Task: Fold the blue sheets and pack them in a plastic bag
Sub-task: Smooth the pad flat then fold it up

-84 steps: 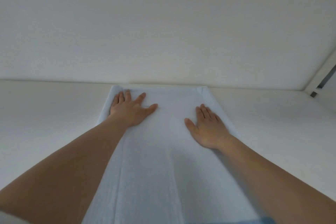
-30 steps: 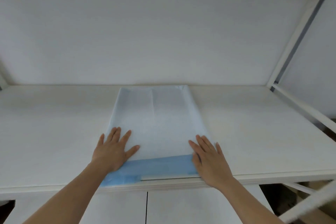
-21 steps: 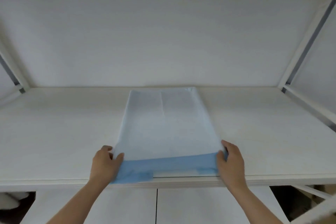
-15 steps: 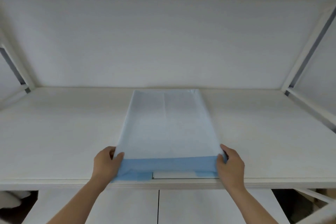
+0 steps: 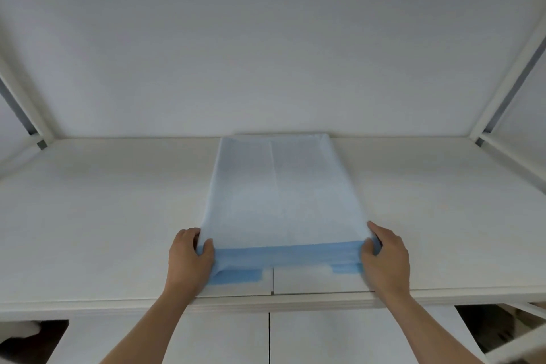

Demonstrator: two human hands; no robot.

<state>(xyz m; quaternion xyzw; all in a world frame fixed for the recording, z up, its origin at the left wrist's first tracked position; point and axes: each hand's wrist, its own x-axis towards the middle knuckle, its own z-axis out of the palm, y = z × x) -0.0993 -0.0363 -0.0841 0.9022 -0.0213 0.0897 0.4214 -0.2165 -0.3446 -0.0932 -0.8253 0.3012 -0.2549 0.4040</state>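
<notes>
Blue sheet (image 5: 283, 201) pinched at near corners: left hand (image 5: 189, 260) fingers curled around left corner, right hand (image 5: 385, 258) around right corner. Lies lengthwise mid-bench (image 5: 103, 216), near end lifted slightly at front edge, far end touching back panel (image 5: 266, 53).

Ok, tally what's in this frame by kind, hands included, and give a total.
Blue sheet, folded, on the white table: 1
Hands, left hand and right hand, each gripping a near corner: 2
Plastic bag: 0 in view
Total: 3
</notes>
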